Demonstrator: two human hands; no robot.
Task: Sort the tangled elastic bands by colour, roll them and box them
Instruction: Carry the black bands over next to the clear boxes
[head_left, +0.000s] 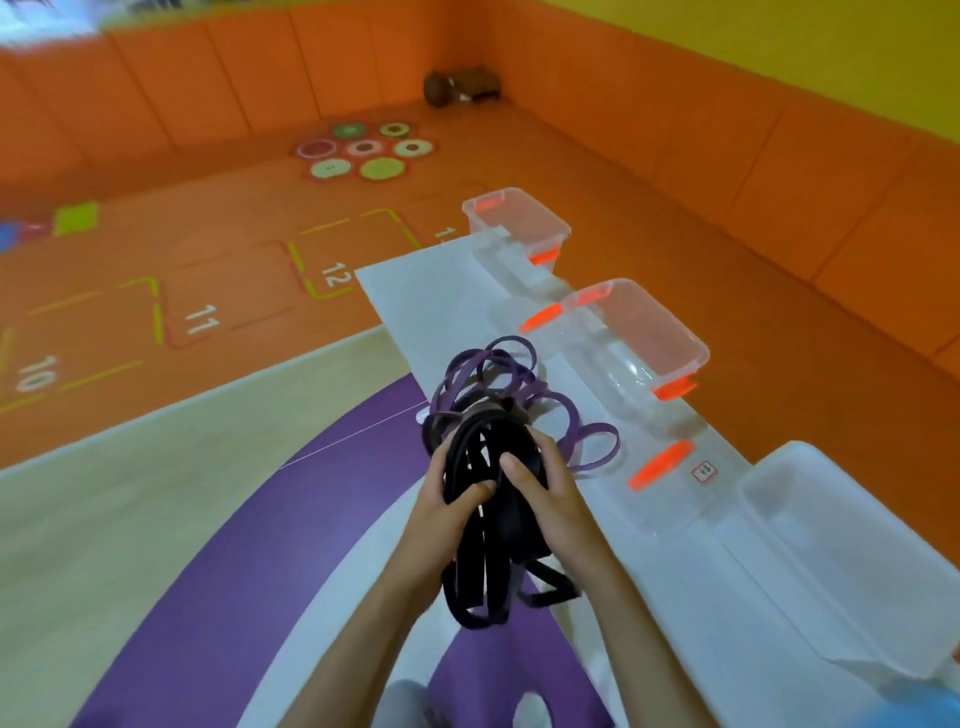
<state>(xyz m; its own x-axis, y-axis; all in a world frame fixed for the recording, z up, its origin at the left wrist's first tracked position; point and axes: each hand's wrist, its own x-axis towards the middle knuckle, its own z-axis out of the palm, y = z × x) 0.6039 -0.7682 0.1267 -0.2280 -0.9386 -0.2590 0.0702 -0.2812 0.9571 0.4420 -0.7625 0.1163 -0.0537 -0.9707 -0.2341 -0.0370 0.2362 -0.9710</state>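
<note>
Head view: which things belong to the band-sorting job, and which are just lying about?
Job: black bands tangled with purple bands, gripped by left hand and right hand; far clear box; near clear box; probably the white tray.
Lying about: floor discs; green square; brown object in the corner.

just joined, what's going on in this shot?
A person is holding a tangled bundle of black and purple elastic bands in front of them, gripping it with both the left hand and the right hand. To the right, on a white sheet, two clear boxes with orange latches stand open: a near box and a far box. No bands show in either box, and the colours are still mixed.
</note>
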